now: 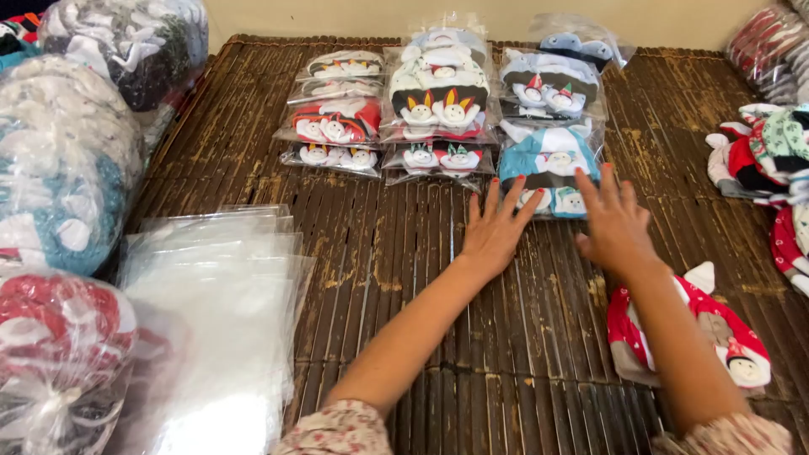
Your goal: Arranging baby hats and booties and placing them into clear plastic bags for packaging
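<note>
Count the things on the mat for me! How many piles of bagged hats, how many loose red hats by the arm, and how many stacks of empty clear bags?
Piles of bagged hats: 3
Loose red hat: 1
Stack of empty clear bags: 1
Total: 5

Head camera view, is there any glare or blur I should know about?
Head view: soft, even light; glare whitens the clear bags stack at lower left; left hand and right hand are slightly motion-soft; the woven mat is sharp; frame edges bend a little.
</note>
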